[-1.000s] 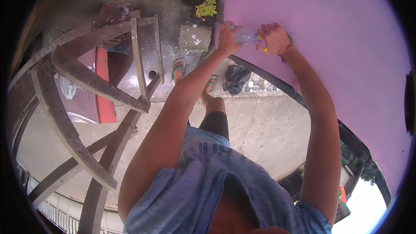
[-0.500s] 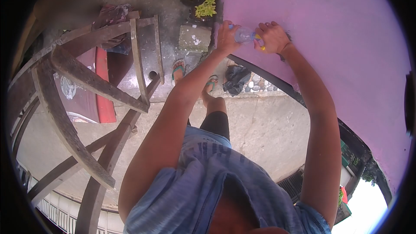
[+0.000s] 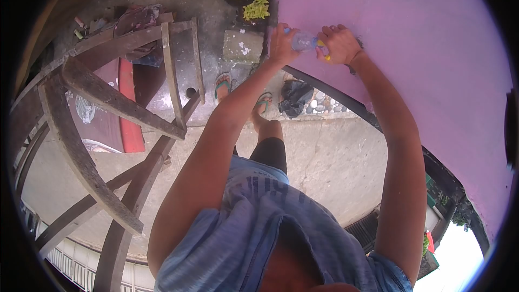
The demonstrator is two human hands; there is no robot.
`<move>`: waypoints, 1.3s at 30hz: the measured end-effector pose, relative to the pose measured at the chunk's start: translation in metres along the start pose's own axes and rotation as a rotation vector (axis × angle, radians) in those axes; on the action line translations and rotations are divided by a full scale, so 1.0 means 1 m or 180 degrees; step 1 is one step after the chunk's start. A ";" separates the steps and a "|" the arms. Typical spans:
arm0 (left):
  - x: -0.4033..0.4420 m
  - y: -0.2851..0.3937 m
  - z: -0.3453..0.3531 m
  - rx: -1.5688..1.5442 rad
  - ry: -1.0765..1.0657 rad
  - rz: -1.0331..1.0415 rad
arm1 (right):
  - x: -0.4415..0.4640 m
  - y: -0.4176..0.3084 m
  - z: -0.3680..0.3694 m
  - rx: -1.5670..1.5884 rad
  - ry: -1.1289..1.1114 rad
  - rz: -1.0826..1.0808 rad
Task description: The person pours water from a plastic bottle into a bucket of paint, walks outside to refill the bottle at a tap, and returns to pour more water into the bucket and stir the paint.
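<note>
My left hand is closed around one end of a clear plastic bottle, which lies sideways between my two hands. A bit of blue shows at each end of the bottle. At its other end is my right hand, fingers curled around a small yellow tool that looks like scissor handles. Its blades, if any, are hidden, so the exact kind is unclear. Both arms reach out in front of a pink wall.
A weathered wooden frame stands at my left, by a red-edged board. Ahead are a concrete block and yellow-green plants. A black plastic bag rests beside white pebbles, near my sandalled feet.
Both hands have shifted up very slightly with the bottle. The grips look the same. A dark blur at the upper left has gone, showing small items behind the wooden frame.
</note>
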State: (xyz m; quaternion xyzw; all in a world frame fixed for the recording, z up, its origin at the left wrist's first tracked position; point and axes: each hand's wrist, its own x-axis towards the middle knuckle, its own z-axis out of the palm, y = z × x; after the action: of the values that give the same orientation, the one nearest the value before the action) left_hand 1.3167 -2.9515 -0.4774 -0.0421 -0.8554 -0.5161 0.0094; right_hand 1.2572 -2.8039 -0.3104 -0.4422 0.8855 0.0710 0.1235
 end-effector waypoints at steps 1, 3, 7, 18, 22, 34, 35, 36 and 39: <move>0.001 0.000 -0.001 0.0008 -0.0007 0.0001 | 0.000 0.000 0.000 0.0007 0.0004 0.0004; 0.001 0.001 -0.001 0.0014 0.0024 0.0030 | 0.000 0.001 0.001 -0.0017 0.0054 -0.0043; 0.001 0.002 -0.004 0.0021 0.0010 0.0061 | 0.001 0.002 0.001 -0.0029 0.0038 -0.0053; 0.001 0.004 -0.003 0.0005 0.0003 -0.0009 | 0.001 -0.003 -0.010 0.0118 -0.0240 0.0159; 0.000 0.004 -0.003 0.0010 -0.0044 -0.0055 | -0.011 -0.013 -0.023 0.0123 -0.0477 0.0897; 0.004 -0.001 -0.004 0.0056 -0.0021 0.0133 | -0.016 -0.083 -0.035 0.2361 0.0975 0.4234; 0.003 -0.002 -0.003 0.0056 0.0003 0.0140 | -0.014 -0.082 -0.026 0.2283 0.1047 0.4258; 0.003 -0.001 -0.003 0.0047 0.0023 0.0145 | -0.012 -0.079 -0.010 0.2196 0.1112 0.4286; 0.002 0.001 -0.002 0.0070 0.0043 0.0110 | -0.001 -0.071 0.007 0.2073 0.1366 0.4479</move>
State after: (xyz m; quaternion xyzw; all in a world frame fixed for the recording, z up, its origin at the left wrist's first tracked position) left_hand 1.3142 -2.9525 -0.4752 -0.0533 -0.8601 -0.5067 0.0245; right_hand 1.3156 -2.8437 -0.3182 0.2737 0.9372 -0.2161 -0.0002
